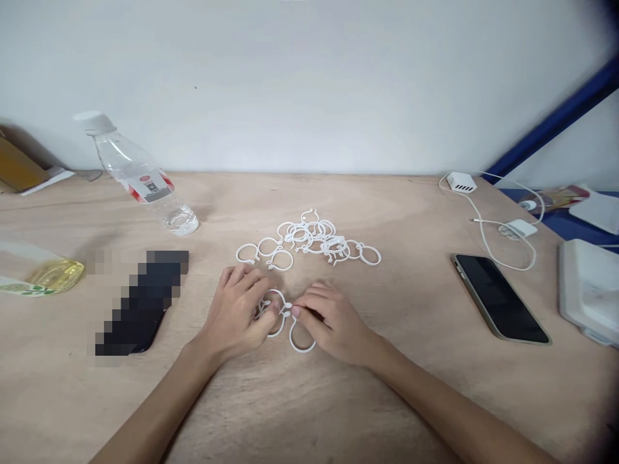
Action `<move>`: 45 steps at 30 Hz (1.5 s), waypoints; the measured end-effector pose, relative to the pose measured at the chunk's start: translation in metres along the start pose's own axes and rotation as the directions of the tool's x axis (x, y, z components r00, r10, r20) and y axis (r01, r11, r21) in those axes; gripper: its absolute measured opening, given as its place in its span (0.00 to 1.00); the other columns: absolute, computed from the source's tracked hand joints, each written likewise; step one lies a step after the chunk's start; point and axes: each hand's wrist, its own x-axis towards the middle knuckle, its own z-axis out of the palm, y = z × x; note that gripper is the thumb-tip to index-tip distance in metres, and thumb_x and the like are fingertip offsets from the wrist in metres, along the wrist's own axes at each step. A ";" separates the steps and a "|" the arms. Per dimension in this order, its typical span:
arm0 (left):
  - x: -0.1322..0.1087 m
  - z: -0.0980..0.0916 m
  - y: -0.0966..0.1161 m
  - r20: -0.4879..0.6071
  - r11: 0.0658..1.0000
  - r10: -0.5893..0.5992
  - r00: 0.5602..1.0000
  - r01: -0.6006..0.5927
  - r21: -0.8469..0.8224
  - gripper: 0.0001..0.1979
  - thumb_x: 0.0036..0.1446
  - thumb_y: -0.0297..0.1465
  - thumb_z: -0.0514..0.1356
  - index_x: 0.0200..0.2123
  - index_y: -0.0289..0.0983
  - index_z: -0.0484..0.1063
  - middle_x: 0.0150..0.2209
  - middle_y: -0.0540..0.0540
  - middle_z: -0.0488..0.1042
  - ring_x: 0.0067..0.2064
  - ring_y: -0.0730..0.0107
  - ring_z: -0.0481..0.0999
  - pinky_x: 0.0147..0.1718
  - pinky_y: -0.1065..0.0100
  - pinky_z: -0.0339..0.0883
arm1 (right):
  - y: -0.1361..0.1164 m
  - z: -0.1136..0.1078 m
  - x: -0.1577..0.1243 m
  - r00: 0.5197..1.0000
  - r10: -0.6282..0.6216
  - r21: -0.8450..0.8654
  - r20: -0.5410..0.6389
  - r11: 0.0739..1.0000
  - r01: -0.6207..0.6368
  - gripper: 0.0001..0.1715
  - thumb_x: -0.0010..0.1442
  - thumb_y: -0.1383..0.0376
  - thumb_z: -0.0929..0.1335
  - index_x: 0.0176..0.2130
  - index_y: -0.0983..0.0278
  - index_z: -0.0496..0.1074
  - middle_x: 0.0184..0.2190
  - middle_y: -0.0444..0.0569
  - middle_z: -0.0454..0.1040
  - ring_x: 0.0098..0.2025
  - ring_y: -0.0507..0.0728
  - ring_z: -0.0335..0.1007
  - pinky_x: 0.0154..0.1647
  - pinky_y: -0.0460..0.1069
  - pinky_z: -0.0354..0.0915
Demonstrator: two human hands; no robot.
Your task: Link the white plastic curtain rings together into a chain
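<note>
Near the front middle of the table, my left hand [236, 312] is closed, thumb and fingers pinching white plastic rings [276, 291] that overlap one another. My right hand [338, 322] pinches another white ring [302, 351] by its knobbed end, the loop hanging toward me. The knobbed ends of the rings meet between my fingertips; whether they are linked I cannot tell. Just beyond my hands lies a loose pile of similar rings [316, 246], open loops with small knobs at their ends. My fingers hide part of the held rings.
A clear bottle [149, 183] stands back left, with a bottle of yellow liquid [58, 276] at the left edge. A dark, partly pixelated object [145, 309] lies left of my hands. On the right are a phone [503, 299], a white cable [478, 216] and a white box [587, 290].
</note>
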 end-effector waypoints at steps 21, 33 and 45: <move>0.003 0.012 -0.003 0.021 0.978 -0.206 0.978 0.207 -0.022 0.09 0.62 0.33 0.54 0.39 0.41 0.74 0.44 0.46 0.78 0.50 0.57 0.68 0.49 0.52 0.52 | 0.002 0.003 -0.004 0.976 0.189 0.120 -0.111 0.977 -0.176 0.09 0.62 0.70 0.64 0.41 0.64 0.72 0.34 0.48 0.74 0.37 0.54 0.69 0.39 0.50 0.64; 0.001 0.009 0.006 0.086 0.990 0.065 0.994 -0.053 -0.132 0.11 0.65 0.29 0.52 0.39 0.41 0.76 0.43 0.47 0.79 0.49 0.61 0.69 0.49 0.55 0.50 | 0.007 0.003 -0.002 0.986 0.114 0.107 -0.118 0.989 -0.102 0.15 0.63 0.71 0.63 0.45 0.62 0.75 0.33 0.48 0.74 0.35 0.55 0.69 0.36 0.50 0.66; 0.002 0.008 0.020 -0.057 0.940 -0.039 0.998 0.017 -0.342 0.11 0.62 0.36 0.57 0.31 0.40 0.75 0.28 0.48 0.78 0.38 0.63 0.69 0.42 0.57 0.57 | 0.003 0.002 -0.004 0.941 0.190 0.147 -0.279 0.977 -0.153 0.06 0.58 0.66 0.68 0.29 0.64 0.74 0.23 0.43 0.66 0.25 0.51 0.59 0.26 0.47 0.58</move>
